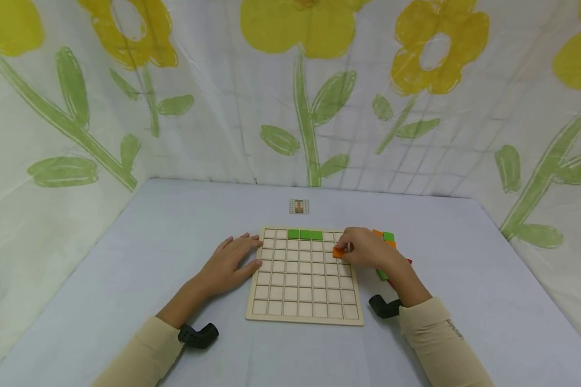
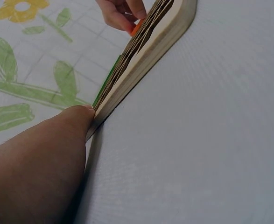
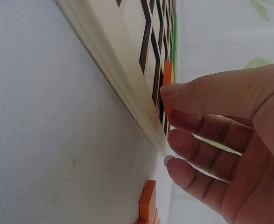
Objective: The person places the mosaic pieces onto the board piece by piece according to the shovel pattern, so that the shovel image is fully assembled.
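A square wooden grid board point(image 1: 298, 321) lies on the table, with three green tiles point(image 1: 305, 235) side by side in its far row. My right hand point(image 1: 368, 248) pinches an orange tile point(image 3: 167, 74) between thumb and fingertips, over the right side of the board near its far end. In the right wrist view the tile stands just above the grid's recesses. My left hand point(image 1: 229, 266) rests at the board's left edge, fingers stretched out and fingertips touching the frame. The left wrist view shows that hand point(image 2: 43, 158) against the board's side.
Loose orange, green and red tiles point(image 1: 389, 236) lie right of the board, partly hidden behind the right forearm. A small card with a grid pattern point(image 1: 298, 206) lies beyond the board. Behind the table hangs a flower-print curtain point(image 1: 213, 118).
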`<act>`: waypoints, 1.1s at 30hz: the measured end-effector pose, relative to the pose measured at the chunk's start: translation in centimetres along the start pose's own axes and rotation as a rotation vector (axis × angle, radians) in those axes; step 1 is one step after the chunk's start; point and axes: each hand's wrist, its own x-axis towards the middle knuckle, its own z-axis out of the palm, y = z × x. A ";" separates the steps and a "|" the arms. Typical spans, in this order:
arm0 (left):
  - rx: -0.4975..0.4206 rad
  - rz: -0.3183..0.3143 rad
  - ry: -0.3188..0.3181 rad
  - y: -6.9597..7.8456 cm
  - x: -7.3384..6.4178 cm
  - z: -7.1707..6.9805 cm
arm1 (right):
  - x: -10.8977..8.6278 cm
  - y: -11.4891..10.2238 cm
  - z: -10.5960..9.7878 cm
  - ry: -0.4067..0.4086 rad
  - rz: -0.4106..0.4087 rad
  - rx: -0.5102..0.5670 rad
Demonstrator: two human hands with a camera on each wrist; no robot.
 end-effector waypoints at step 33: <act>-0.003 0.008 -0.001 -0.1 0.0 0.0 | 1.9 -2.1 0.7 -0.047 -0.026 -0.055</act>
